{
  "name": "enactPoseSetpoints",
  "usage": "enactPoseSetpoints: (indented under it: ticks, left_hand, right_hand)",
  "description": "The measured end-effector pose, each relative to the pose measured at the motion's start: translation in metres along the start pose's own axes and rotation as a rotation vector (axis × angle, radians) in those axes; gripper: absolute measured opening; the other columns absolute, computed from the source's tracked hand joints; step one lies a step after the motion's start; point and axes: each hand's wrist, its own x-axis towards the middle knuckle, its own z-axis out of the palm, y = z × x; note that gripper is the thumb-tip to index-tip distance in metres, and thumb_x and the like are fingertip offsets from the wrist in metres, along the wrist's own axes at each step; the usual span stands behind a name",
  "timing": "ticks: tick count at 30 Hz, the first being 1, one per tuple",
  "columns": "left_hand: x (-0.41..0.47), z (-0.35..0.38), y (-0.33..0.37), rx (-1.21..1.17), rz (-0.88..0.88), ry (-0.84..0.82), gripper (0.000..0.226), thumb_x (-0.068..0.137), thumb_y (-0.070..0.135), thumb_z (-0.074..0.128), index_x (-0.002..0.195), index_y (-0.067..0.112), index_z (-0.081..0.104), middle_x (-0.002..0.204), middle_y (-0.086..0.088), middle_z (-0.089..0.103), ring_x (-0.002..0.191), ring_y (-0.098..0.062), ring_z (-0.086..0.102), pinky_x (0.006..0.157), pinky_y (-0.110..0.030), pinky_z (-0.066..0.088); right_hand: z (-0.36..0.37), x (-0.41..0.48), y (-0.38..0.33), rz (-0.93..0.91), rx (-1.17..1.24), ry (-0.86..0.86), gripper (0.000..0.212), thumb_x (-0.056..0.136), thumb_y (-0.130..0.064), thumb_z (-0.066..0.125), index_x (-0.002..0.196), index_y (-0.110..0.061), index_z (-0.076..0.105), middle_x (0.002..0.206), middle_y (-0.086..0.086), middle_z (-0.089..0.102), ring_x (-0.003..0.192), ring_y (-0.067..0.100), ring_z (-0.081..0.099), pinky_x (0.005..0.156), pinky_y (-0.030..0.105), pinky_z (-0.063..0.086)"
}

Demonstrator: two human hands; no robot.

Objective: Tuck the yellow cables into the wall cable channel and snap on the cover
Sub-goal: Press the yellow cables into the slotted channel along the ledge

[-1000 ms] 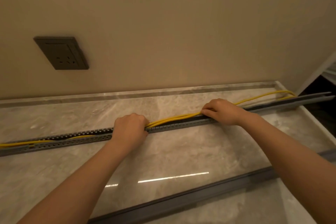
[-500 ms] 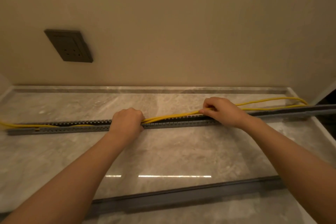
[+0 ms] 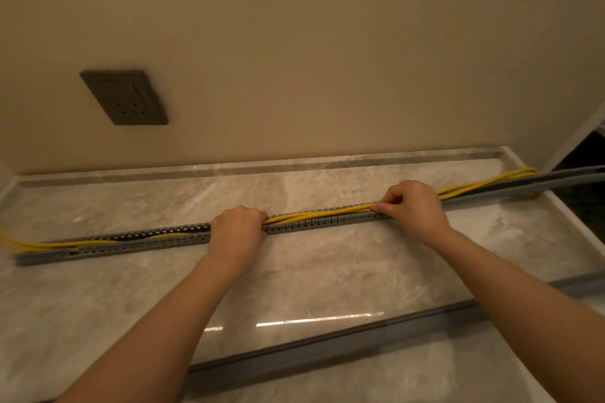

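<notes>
A long grey slotted cable channel [image 3: 314, 222] lies across the marble surface. Yellow cables [image 3: 322, 213] run along it: sunk inside at the left, riding near the top edge between my hands, and lying outside behind it at the right end [image 3: 484, 181]. My left hand [image 3: 237, 229] is curled over the channel at its middle, pressing down where the cables enter. My right hand [image 3: 412, 206] pinches the yellow cables at the channel's top edge. The grey cover strip [image 3: 327, 345] lies loose on the surface nearer to me.
A dark wall socket [image 3: 124, 96] sits on the beige wall at upper left. The marble surface [image 3: 327, 271] has a raised rim at the back and right. A dark gap [image 3: 586, 173] opens past the right edge, where the channel's end overhangs.
My right hand has shifted from pressing flat on the cables to pinching them with fingertips. More cable between my hands now lies in the channel. The camera view tilted slightly.
</notes>
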Motion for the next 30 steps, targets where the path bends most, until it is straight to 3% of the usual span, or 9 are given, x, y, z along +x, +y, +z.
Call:
enactPoseSetpoints:
  ticks: [3, 7, 10, 11, 13, 17, 23, 27, 30]
  left_hand:
    - [-0.002, 0.001, -0.001, 0.002, 0.019, 0.011, 0.023, 0.092, 0.031, 0.048, 0.111, 0.027, 0.061, 0.097, -0.002, 0.068, 0.09, -0.025, 0.063, 0.071, -0.033, 0.048]
    - [-0.002, -0.001, 0.001, 0.001, 0.024, -0.012, 0.026, 0.093, 0.037, 0.047, 0.113, 0.025, 0.059, 0.103, -0.002, 0.066, 0.092, -0.024, 0.062, 0.07, -0.031, 0.046]
    - [-0.009, 0.005, 0.018, -0.096, 0.126, 0.005, 0.041, 0.09, 0.035, 0.05, 0.128, 0.02, 0.048, 0.142, -0.001, 0.045, 0.116, -0.025, 0.053, 0.091, -0.037, 0.044]
    - [-0.013, 0.007, 0.028, -0.141, 0.181, 0.047, 0.047, 0.089, 0.033, 0.052, 0.133, 0.019, 0.044, 0.147, -0.002, 0.038, 0.123, -0.026, 0.047, 0.098, -0.038, 0.04]
    - [-0.024, 0.008, 0.05, -0.184, 0.265, 0.153, 0.047, 0.083, 0.026, 0.059, 0.127, 0.013, 0.051, 0.136, -0.008, 0.049, 0.118, -0.029, 0.05, 0.098, -0.038, 0.041]
    - [-0.036, 0.013, 0.084, -0.191, 0.278, 0.234, 0.031, 0.077, 0.024, 0.06, 0.104, 0.011, 0.063, 0.105, -0.008, 0.06, 0.098, -0.029, 0.055, 0.089, -0.038, 0.048]
    - [-0.028, 0.012, 0.099, -0.163, 0.097, 0.211, 0.047, 0.078, 0.024, 0.06, 0.121, 0.009, 0.053, 0.118, -0.01, 0.055, 0.1, -0.03, 0.051, 0.09, -0.04, 0.044]
    - [-0.025, 0.009, 0.106, -0.14, 0.012, 0.241, 0.039, 0.077, 0.02, 0.064, 0.114, 0.007, 0.061, 0.105, -0.01, 0.063, 0.097, -0.032, 0.054, 0.09, -0.043, 0.045]
    - [-0.022, 0.008, 0.12, -0.109, -0.037, 0.214, 0.038, 0.079, 0.021, 0.062, 0.113, 0.003, 0.061, 0.103, -0.013, 0.064, 0.095, -0.032, 0.055, 0.09, -0.041, 0.046]
  right_hand:
    - [0.005, -0.007, -0.006, 0.085, 0.026, 0.085, 0.016, 0.07, -0.028, 0.08, 0.064, -0.015, 0.073, 0.061, -0.005, 0.056, 0.066, 0.015, 0.052, 0.051, 0.024, 0.03]
    - [0.0, 0.001, -0.013, 0.242, 0.094, -0.004, 0.021, 0.065, -0.029, 0.084, 0.058, -0.015, 0.07, 0.059, 0.001, 0.064, 0.058, 0.01, 0.054, 0.046, 0.018, 0.033]
    - [-0.001, 0.005, -0.018, 0.302, 0.048, -0.075, 0.027, 0.061, -0.033, 0.086, 0.057, -0.014, 0.067, 0.058, 0.0, 0.063, 0.058, 0.01, 0.054, 0.045, 0.018, 0.032]
    - [0.0, 0.005, -0.018, 0.309, 0.053, -0.074, 0.028, 0.061, -0.033, 0.086, 0.057, -0.014, 0.067, 0.059, 0.001, 0.063, 0.059, 0.011, 0.054, 0.045, 0.018, 0.032]
    - [0.002, 0.003, -0.016, 0.305, 0.085, -0.057, 0.029, 0.062, -0.032, 0.086, 0.057, -0.011, 0.068, 0.06, 0.003, 0.065, 0.06, 0.011, 0.056, 0.046, 0.019, 0.034]
    - [0.003, -0.001, -0.013, 0.219, 0.119, -0.039, 0.029, 0.066, -0.03, 0.083, 0.056, -0.007, 0.068, 0.056, 0.002, 0.064, 0.057, 0.011, 0.057, 0.048, 0.02, 0.034]
    - [0.004, -0.002, -0.004, 0.056, 0.08, -0.078, 0.024, 0.075, -0.032, 0.076, 0.058, -0.016, 0.067, 0.054, -0.008, 0.057, 0.064, 0.014, 0.056, 0.06, 0.026, 0.038]
    - [-0.001, -0.005, 0.008, -0.153, 0.052, -0.121, 0.009, 0.084, -0.024, 0.066, 0.08, -0.017, 0.07, 0.074, -0.005, 0.056, 0.084, 0.017, 0.053, 0.07, 0.028, 0.037]
    - [-0.012, -0.005, 0.028, -0.329, 0.059, -0.211, 0.017, 0.087, -0.014, 0.061, 0.102, -0.013, 0.069, 0.095, 0.004, 0.063, 0.096, 0.02, 0.052, 0.08, 0.024, 0.038]
